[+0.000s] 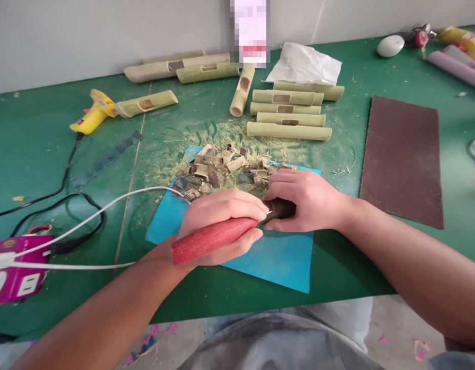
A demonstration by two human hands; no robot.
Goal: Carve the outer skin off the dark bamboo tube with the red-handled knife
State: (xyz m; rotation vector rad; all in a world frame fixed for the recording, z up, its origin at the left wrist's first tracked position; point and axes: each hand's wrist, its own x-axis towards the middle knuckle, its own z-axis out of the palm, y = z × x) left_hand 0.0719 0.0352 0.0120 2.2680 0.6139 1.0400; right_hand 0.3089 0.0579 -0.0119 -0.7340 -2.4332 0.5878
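Observation:
My left hand (222, 210) is closed around a tool with a red wooden handle (210, 239). A short bit of thin metal shows at its front end; the rest of the blade or tip is hidden. My right hand (302, 198) grips a dark brown piece (281, 209), which looks rounded but is mostly covered by the fingers. The tool's metal end points at this piece, close to or touching it. Both hands are over a blue sheet (276, 262). Just beyond them lies a heap of bamboo chips (214, 174) with pale dust.
Several notched bamboo tubes (289, 131) lie at the back, with a crumpled white sheet (304, 64). A yellow glue gun (93, 113) rests at the left, above a magenta power strip (23, 288) with cables. Brown sandpaper (402, 159) lies at the right.

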